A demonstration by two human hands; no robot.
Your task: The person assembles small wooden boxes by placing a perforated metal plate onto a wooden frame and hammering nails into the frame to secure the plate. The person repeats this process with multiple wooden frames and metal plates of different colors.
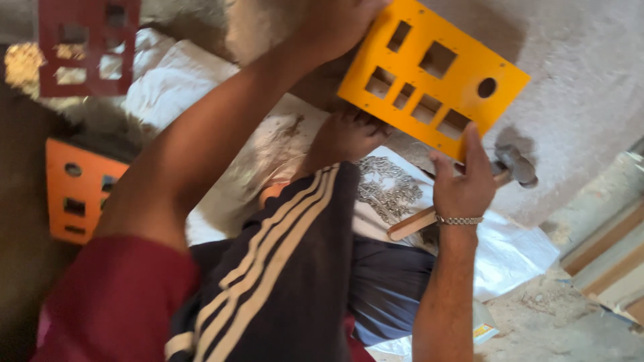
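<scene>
An orange-yellow metal plate (436, 77) with several rectangular cut-outs and one round hole is held tilted above the floor. My left hand (339, 23), at the end of my red-sleeved arm, grips the plate's upper left corner. My right hand (463, 182), with a metal bracelet on the wrist, pinches the plate's lower edge with the thumb on top. Under the right hand lies a hammer (515, 165) with a wooden handle, on the floor and apart from the hand. My bare foot (349, 134) and striped dark trouser leg (288, 268) are below the plate.
A pile of small grey metal pieces (389, 184) lies on a white sack sheet (516, 251). A red cut-out plate (87, 47) leans at the top left and an orange one (77, 191) at the left. Wooden boards (610, 261) lie at the right.
</scene>
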